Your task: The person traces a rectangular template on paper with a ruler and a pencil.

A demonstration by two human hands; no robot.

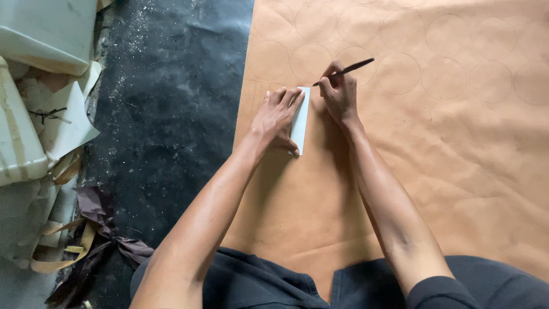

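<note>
Left hand (278, 117) lies flat with fingers pressed together on a slim white rectangular template (299, 121), pinning it to the tan paper sheet (457, 171) just left of frame centre, its long axis running twelve to six with the top tipped slightly toward one o'clock. Right hand (339, 94), touching the template's three o'clock edge, pinches a dark pencil (345, 70) whose free end points toward two o'clock. Faint traced circles (398, 73) spread from twelve to three o'clock, the dark dusty floor (171, 103) lies at nine, with pale scrap pieces (46, 114) and brown strips (97, 229) beyond.
</note>
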